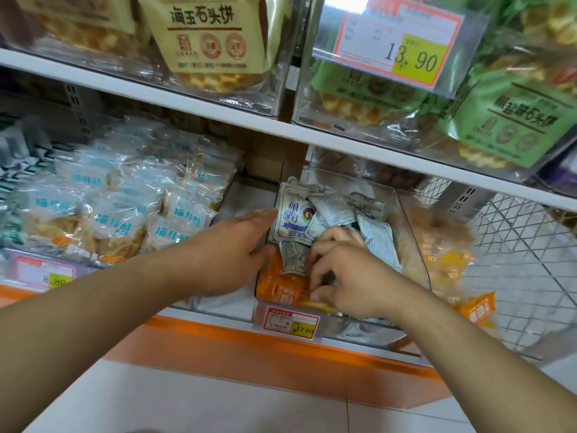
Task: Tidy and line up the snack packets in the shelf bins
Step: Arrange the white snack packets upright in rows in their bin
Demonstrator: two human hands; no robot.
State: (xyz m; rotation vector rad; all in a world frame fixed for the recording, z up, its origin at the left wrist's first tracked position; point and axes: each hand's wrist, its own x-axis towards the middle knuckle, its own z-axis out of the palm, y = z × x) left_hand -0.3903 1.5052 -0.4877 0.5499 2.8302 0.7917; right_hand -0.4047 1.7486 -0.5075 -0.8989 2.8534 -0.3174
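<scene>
A clear plastic bin (pixel 409 232) on the lower shelf holds a loose heap of small white snack packets (pixel 331 210) over orange packets (pixel 278 285) at its front. My left hand (pixel 228 248) lies flat against the bin's left side, fingertips touching a large white packet (pixel 293 217). My right hand (pixel 346 273) is inside the bin's front, fingers curled and pinching a small white packet (pixel 293 257) near the orange ones. Its palm hides what lies below.
To the left, a bin of clear packets with blue labels (pixel 115 210). To the right, orange packets (pixel 449 257) beside a wire mesh panel (pixel 524 264). Upper shelf bins (pixel 218 42) hang close overhead. A price tag (pixel 292 323) fronts the bin; the orange shelf edge (pixel 249 348) is below.
</scene>
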